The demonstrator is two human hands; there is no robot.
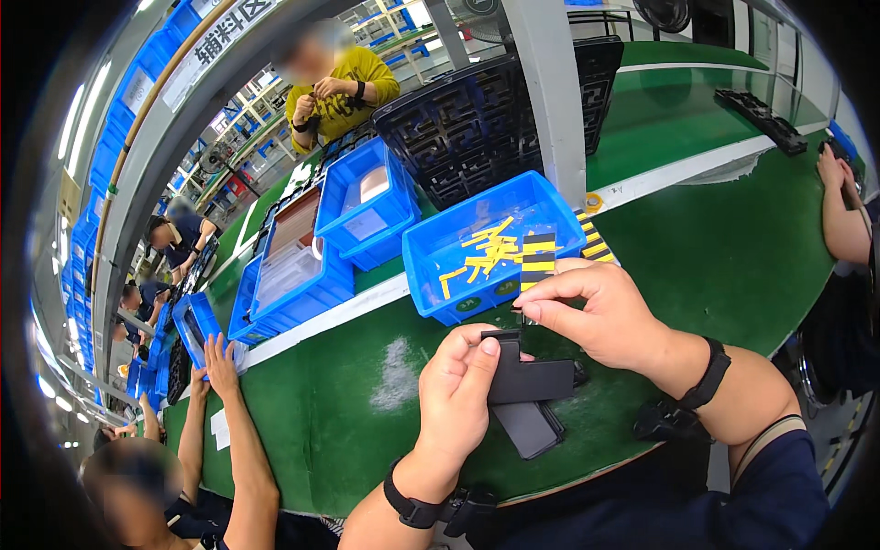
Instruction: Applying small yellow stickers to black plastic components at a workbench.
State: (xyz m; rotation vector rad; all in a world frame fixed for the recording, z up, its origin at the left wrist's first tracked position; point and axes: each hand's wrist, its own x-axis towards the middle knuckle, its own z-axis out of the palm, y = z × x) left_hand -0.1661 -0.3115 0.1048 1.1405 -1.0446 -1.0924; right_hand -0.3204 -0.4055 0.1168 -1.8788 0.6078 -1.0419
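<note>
My left hand (456, 390) grips a flat black L-shaped part (532, 380), with the thumb laid over its upper left end. Just above that part, my right hand (600, 312) is closed in a pinch; whatever sits between its fingertips is too small to name. Beneath the held part, another flat dark piece (530, 429) lies on the green table. Directly behind my right fingertips shows a yellow-and-black striped strip (539, 259); I cannot tell whether the fingers touch it. A blue bin (429, 275) beyond my hands contains several loose yellow strips (495, 249).
More blue bins (367, 197) stand to the left. Black molded trays (467, 124) lean behind a grey post (550, 92). A tape roll (594, 201) sits by the post. A co-worker's hands (218, 371) hold a blue bin at left; another person's arm (848, 215) rests at right.
</note>
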